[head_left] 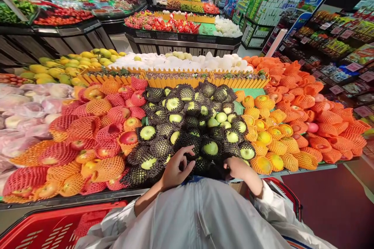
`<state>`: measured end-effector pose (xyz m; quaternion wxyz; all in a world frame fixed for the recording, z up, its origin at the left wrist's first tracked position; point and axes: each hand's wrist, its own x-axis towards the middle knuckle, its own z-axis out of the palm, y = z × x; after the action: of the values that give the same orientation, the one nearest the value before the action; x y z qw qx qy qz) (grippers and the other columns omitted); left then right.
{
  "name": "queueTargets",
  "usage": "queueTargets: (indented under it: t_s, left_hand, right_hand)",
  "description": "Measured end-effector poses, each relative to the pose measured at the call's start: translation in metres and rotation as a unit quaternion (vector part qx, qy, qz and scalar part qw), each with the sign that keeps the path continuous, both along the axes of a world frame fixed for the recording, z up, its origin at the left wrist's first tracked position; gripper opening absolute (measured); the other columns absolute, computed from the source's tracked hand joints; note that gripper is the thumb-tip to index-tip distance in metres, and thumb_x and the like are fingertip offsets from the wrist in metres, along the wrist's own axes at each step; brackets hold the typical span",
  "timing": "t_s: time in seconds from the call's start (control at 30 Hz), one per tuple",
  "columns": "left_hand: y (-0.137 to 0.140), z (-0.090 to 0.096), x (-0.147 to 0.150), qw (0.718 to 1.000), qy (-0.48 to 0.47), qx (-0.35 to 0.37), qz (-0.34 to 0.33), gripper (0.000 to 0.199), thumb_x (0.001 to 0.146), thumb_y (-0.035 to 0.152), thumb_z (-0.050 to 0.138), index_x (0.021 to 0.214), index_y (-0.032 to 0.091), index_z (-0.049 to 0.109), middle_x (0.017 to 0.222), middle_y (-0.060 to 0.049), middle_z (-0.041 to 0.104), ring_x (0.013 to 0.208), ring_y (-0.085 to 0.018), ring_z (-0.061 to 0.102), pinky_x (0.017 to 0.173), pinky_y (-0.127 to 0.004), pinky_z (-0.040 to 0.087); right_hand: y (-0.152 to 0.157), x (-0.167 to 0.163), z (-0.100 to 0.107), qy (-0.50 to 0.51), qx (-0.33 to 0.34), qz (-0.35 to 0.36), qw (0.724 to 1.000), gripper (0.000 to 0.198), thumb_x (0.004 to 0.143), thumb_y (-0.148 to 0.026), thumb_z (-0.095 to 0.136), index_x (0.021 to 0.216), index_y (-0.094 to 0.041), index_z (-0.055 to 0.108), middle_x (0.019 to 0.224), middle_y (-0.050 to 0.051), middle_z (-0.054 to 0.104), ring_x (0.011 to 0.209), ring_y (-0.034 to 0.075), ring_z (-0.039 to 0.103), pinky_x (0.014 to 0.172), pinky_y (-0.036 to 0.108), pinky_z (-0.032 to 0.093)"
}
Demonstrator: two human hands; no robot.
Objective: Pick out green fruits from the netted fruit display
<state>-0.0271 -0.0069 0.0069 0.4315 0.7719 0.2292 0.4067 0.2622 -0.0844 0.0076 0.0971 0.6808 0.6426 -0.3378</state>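
I'm hovering both hands over the green apples (187, 124) in black foam nets (too many to count) mid-counter; left hand (177, 169) half-curled, holding nothing, right hand (238, 168) I can't tell.

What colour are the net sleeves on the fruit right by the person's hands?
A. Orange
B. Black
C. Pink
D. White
B. The left hand and the right hand are both at the near edge of the heap of green apples, which sit in black net sleeves; the red apples to the left wear pink and orange nets.
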Motion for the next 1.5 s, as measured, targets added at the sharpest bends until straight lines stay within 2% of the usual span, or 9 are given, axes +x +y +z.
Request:
queueTargets:
  t_s: [0.1,0.2,0.33,0.7,0.93,1.1,1.33,1.4,1.5]
  left_hand:
    - [0.001,0.002,0.0,1.0,0.008,0.009,-0.01,0.046,0.101,0.015,0.056,0.144,0.026,0.046,0.115,-0.002,0.059,0.059,-0.001,0.046,0.066,-0.015,0.045]
    - [0.001,0.003,0.0,1.0,0.004,0.016,-0.012,0.046,0.101,0.014,0.056,0.144,0.026,0.046,0.115,-0.002,0.059,0.059,-0.002,0.046,0.063,-0.015,0.044]
    - [-0.001,0.002,-0.002,1.0,-0.004,0.022,-0.003,0.044,0.102,0.015,0.055,0.144,0.028,0.047,0.113,-0.002,0.059,0.059,-0.002,0.046,0.061,-0.015,0.043]
    - [-0.001,0.0,-0.014,0.995,0.016,0.068,0.077,0.044,0.102,0.015,0.053,0.143,0.029,0.047,0.111,0.0,0.06,0.061,-0.003,0.049,0.065,-0.014,0.046]
    - [0.005,-0.007,-0.01,0.993,0.028,0.077,0.079,0.041,0.101,0.018,0.051,0.142,0.025,0.047,0.11,-0.003,0.061,0.058,-0.004,0.047,0.063,-0.018,0.046]
    - [0.017,-0.005,0.002,0.997,0.019,-0.07,0.035,0.045,0.104,0.04,0.055,0.144,0.021,0.047,0.11,-0.006,0.061,0.057,-0.005,0.041,0.058,-0.02,0.038]
    - [0.02,0.023,0.03,0.963,-0.145,-0.193,-0.12,0.082,0.072,0.059,0.089,0.132,0.014,0.057,0.119,-0.013,0.063,0.093,-0.021,0.059,0.079,-0.028,0.049]
    - [0.02,0.024,0.029,0.956,-0.182,-0.21,-0.091,0.078,0.067,0.052,0.094,0.125,0.012,0.061,0.116,-0.014,0.064,0.102,-0.026,0.059,0.087,-0.033,0.05]
    - [0.021,0.017,0.023,0.941,-0.204,-0.268,-0.027,0.077,0.071,0.065,0.085,0.12,0.011,0.063,0.09,-0.011,0.065,0.073,-0.018,0.057,0.061,-0.026,0.046]
  right_hand:
    - [0.014,0.0,0.002,0.051,0.043,0.043,0.997,0.017,0.067,-0.014,0.08,0.078,-0.015,0.068,0.091,0.006,0.068,0.083,0.021,0.061,0.07,0.029,0.04]
    - [0.045,0.029,0.03,0.145,0.225,0.069,0.961,0.019,0.07,-0.014,0.065,0.067,-0.017,0.046,0.096,0.006,0.064,0.09,0.019,0.06,0.079,0.027,0.045]
    - [0.112,0.074,0.058,-0.003,0.366,-0.103,0.925,0.014,0.085,-0.012,0.037,0.095,-0.017,0.047,0.102,0.012,0.063,0.099,0.022,0.061,0.087,0.032,0.047]
    - [0.226,0.056,-0.01,-0.232,0.105,-0.046,0.966,0.083,0.074,-0.023,0.086,0.148,-0.013,0.049,0.136,0.021,0.057,0.114,0.034,0.064,0.094,0.046,0.053]
    - [0.214,0.05,0.054,-0.28,0.176,-0.002,0.944,0.064,0.073,-0.027,0.089,0.128,-0.005,0.063,0.116,0.022,0.067,0.11,0.037,0.067,0.091,0.044,0.053]
    - [0.147,0.016,0.119,-0.205,0.288,0.079,0.932,0.067,0.074,-0.048,0.081,0.134,-0.027,0.061,0.122,0.01,0.067,0.105,0.032,0.068,0.082,0.038,0.053]
    - [0.066,-0.06,0.1,0.147,0.359,0.239,0.89,0.087,0.065,-0.036,0.086,0.146,-0.029,0.054,0.141,0.01,0.058,0.109,0.032,0.068,0.086,0.04,0.055]
    - [0.061,-0.064,0.092,0.205,0.382,0.219,0.874,0.091,0.069,-0.036,0.087,0.151,-0.03,0.046,0.143,0.01,0.057,0.111,0.031,0.066,0.089,0.04,0.055]
    - [0.061,-0.06,0.086,0.335,0.458,0.079,0.82,0.083,0.079,-0.039,0.085,0.15,-0.035,0.042,0.141,0.008,0.055,0.111,0.025,0.063,0.097,0.04,0.051]
